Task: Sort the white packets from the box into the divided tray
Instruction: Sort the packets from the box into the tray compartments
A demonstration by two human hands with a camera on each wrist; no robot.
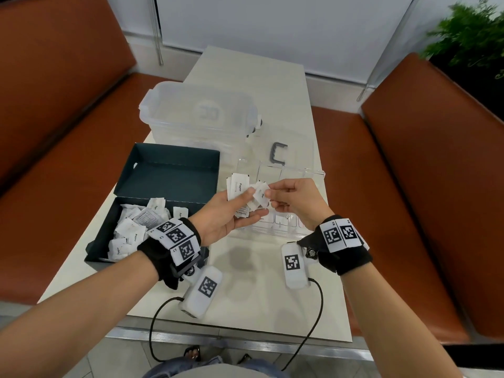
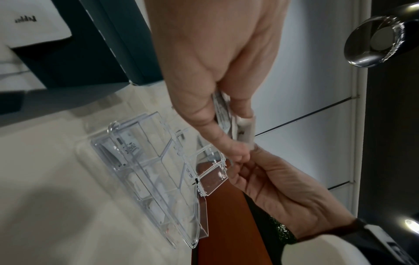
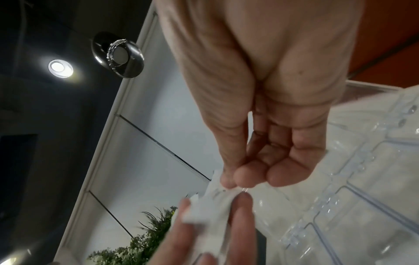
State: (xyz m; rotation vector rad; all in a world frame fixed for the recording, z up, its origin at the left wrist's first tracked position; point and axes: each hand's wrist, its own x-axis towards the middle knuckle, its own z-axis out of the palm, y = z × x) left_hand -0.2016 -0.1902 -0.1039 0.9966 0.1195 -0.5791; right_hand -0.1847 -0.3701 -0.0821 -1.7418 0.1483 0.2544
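Nearest the head camera are the two forearms, each with a black wrist strap carrying square-code tags and a white tagged module trailing a black cable over the desk. Ahead of them the hands meet above the near edge of the clear divided tray. The left hand lies palm up with a small fan of white packets clamped between thumb and fingers. The right hand pinches one packet at the top of that fan between thumb and fingertips, its other fingers curled in.

The dark teal box stands open to the left, touching the tray or just beside it, with a heap of packets left in its nearer half. A few packets seem to lie in the tray's near compartments already, though the clear plastic makes this hard to read. A lidded translucent tub sits behind the box.

The step in hand looks like peeling a single packet off the held bunch. Next, the right hand would need to free it without dragging its neighbours, carry it over the right compartment and let it go; the printed label probably decides which one.
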